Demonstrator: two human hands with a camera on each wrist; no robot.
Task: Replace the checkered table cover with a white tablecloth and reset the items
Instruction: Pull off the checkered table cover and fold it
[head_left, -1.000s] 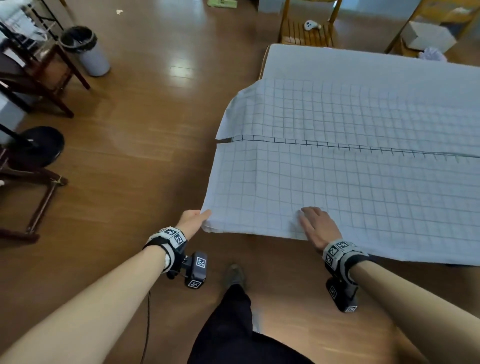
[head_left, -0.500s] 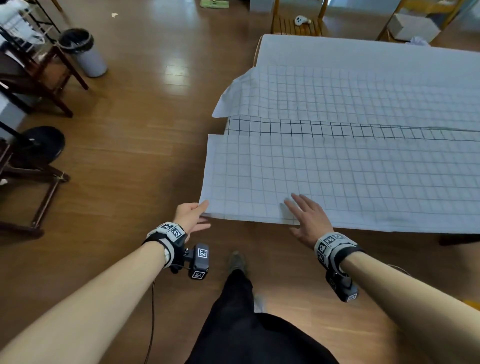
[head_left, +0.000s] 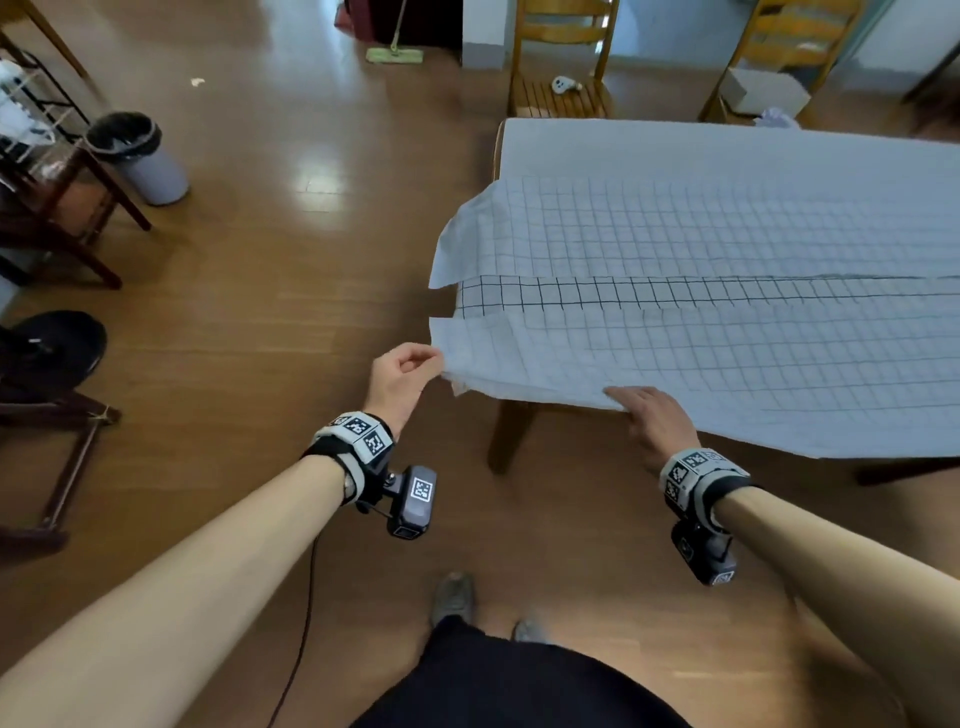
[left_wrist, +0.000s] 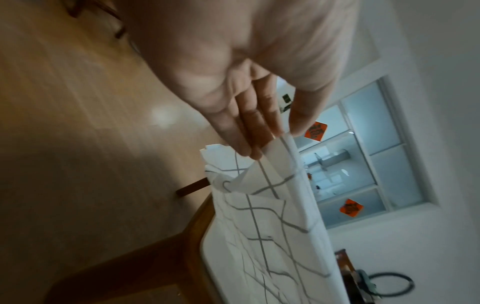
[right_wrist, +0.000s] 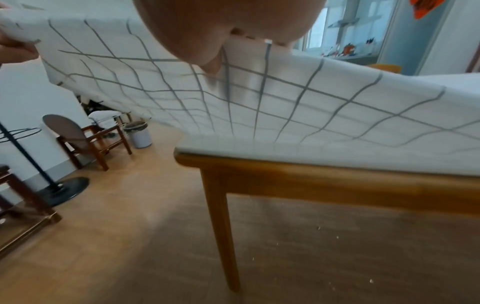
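The checkered cover lies on the table with both long sides folded in toward the middle, leaving a strip of darker grid between them. Under it, the white tablecloth shows at the far end. My left hand pinches the cover's near left corner between thumb and fingers. My right hand grips the near edge, fingers on top and thumb under the raised cover. The near edge hangs lifted off the wooden table rim.
A lined trash bin and a dark wooden chair stand at the left, with a black stand base nearer. Two light wooden chairs stand beyond the table. My feet are on the floor.
Both hands went from lying open at the cover's near edge to gripping it and lifting it. The gap between the folded halves widened, showing the dark grid strip.
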